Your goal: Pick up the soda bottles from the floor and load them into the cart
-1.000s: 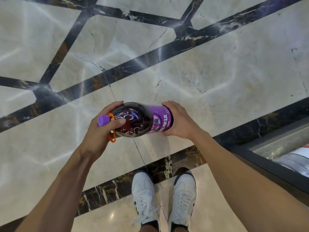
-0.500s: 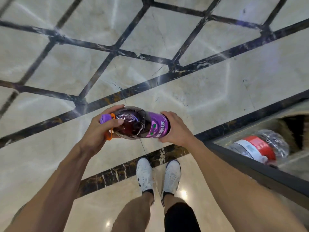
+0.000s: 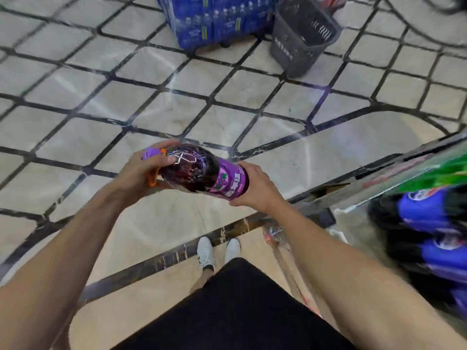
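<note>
A large soda bottle [image 3: 199, 170] with dark liquid, a purple label, a purple cap and an orange handle loop lies sideways in the air in front of me. My left hand [image 3: 141, 173] grips its neck end by the cap. My right hand [image 3: 257, 188] holds its base end. The cart [image 3: 374, 195] is at the right edge, with several dark bottles with blue labels [image 3: 427, 210] and a green one inside, all blurred.
A dark plastic shopping basket [image 3: 303, 36] stands on the marble floor at the top right. Blue shrink-wrapped packs [image 3: 214, 18] sit beside it at the top middle. My white shoes [image 3: 217, 251] are below the bottle. The floor has a dark diamond inlay pattern.
The view has lifted and swung: the basket, the blue packs and the cart's bottles came into sight. The purple bottle stays held in both hands, now higher above the floor.
</note>
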Tool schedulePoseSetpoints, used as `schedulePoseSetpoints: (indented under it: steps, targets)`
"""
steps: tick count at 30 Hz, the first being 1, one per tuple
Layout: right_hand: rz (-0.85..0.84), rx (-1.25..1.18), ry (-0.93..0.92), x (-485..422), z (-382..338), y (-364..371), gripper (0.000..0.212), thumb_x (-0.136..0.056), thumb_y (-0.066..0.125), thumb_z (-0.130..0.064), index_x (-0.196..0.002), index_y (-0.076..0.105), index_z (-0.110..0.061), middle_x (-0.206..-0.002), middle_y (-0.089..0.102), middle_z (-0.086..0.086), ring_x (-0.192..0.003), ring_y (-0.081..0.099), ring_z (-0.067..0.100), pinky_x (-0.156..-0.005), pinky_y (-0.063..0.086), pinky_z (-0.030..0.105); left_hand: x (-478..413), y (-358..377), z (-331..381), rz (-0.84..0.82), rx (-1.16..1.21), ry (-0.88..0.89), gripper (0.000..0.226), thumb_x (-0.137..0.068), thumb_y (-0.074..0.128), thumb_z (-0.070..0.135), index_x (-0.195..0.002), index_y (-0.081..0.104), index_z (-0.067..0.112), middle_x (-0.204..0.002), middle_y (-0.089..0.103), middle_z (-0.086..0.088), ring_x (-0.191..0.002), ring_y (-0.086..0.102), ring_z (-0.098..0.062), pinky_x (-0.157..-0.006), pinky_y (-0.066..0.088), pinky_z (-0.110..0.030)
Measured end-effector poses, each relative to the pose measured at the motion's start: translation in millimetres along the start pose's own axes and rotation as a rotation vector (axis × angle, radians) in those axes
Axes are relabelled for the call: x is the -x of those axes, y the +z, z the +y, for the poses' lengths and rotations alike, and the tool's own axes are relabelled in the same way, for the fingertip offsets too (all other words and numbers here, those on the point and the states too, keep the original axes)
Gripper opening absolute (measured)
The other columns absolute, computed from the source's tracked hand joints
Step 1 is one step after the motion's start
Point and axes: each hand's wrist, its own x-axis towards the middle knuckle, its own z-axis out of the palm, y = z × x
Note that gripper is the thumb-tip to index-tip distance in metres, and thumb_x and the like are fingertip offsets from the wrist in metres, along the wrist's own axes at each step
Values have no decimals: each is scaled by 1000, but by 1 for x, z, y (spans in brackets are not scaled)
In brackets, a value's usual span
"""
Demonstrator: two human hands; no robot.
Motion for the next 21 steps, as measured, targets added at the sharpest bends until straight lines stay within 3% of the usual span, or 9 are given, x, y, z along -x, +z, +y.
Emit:
schedulePoseSetpoints:
  steps: [4, 9, 12, 18, 21]
  targets:
    - [81, 52, 8, 28, -19, -38, 110, -52, 92, -50, -147, 38, -42, -140, 46, -7, -128, 51, 23, -101, 52, 49, 18, 32, 41, -58, -39, 63, 66, -63, 76, 33, -128, 66, 28, -123, 72, -2, -96, 71, -20, -63, 61, -37]
    - [173, 67, 2, 49, -29, -73, 108, -51, 91, -54, -145, 39, -41, -138, 49, -7, -122, 55, 19, -97, 56, 46, 20, 55, 72, -91, -89, 123, 60, -71, 74, 28, -131, 66, 30, -130, 70, -4, -113, 67, -27, -81, 61, -52]
    - [234, 65, -5, 56, -32, -87, 109, -47, 90, -61, -142, 40, -43, -134, 52, -8, -119, 57, 16, -94, 59, 46, 16, 68, 90, -142, -132, 148, 51, -73, 71, 27, -123, 69, 33, -125, 72, -2, -109, 69, -25, -85, 58, -52]
    - [360, 68, 17, 76, -35, -110, 106, -51, 91, -58, -142, 39, -44, -134, 52, -8, -118, 58, 15, -92, 59, 44, 1, 85, 115, -248, -173, 209, 60, -62, 75, 37, -122, 70, 36, -128, 71, -1, -103, 72, -24, -77, 62, -49]
    - [421, 86, 64, 85, -37, -114, 96, -48, 88, -60, -131, 42, -47, -122, 56, -10, -113, 59, 16, -88, 60, 47, -8, 89, 122, -323, -199, 220, 71, -60, 81, 39, -129, 66, 33, -133, 68, -3, -109, 69, -27, -83, 60, -56]
